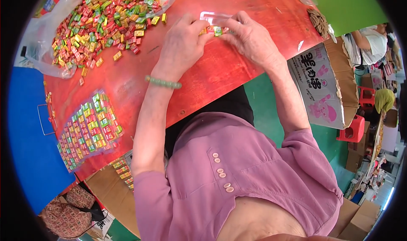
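Observation:
Near the far side of the red table [203, 77], both hands meet over a small clear plastic tray [208, 15] that holds a row of tiny coloured boxes [218, 30]. My left hand [182, 43] grips its left end, with thumb and fingers bent around the edge; a green bead bracelet [163, 82] circles that wrist. The right end is pinched by my right hand [254, 39], its thumb and forefinger close to the boxes. My fingers hide part of the tray.
A large heap of small red, yellow and green boxes [108, 22] spreads from a clear plastic bag [40, 41] at upper left. Filled trays [91, 128] lie in rows at the table's left. A printed carton [318, 84] stands beside the right edge. Twine [318, 22] lies at upper right.

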`<state>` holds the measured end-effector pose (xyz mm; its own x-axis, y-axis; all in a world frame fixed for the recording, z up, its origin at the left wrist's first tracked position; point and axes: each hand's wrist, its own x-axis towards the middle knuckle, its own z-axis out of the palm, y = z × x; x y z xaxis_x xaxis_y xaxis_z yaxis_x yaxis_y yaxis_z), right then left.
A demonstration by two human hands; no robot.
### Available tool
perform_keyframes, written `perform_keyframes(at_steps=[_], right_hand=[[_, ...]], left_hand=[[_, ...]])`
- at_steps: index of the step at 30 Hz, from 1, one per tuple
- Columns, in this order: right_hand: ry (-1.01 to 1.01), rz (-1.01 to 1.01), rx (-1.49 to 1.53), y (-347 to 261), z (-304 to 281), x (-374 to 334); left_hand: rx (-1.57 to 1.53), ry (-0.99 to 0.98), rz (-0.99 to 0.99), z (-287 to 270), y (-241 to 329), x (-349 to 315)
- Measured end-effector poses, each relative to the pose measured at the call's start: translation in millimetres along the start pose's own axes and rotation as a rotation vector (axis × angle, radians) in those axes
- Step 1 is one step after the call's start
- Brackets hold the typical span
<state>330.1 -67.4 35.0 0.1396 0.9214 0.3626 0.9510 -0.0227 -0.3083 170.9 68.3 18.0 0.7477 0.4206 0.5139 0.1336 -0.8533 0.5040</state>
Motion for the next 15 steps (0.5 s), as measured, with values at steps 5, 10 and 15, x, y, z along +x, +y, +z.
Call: perform_keyframes(at_steps=[5, 10, 15], right_hand=[[-0.001, 0.144, -0.097, 30, -2, 6], [-0.016, 0.133, -0.117, 47, 9, 4], [0.003, 0.150, -0.113, 51, 15, 6]], left_hand=[[-0.011, -0.103, 0.028, 26, -10, 38], [0.016, -0.104, 0.110, 44, -23, 46], [0.031, -0.161, 0.077, 46, -28, 52]])
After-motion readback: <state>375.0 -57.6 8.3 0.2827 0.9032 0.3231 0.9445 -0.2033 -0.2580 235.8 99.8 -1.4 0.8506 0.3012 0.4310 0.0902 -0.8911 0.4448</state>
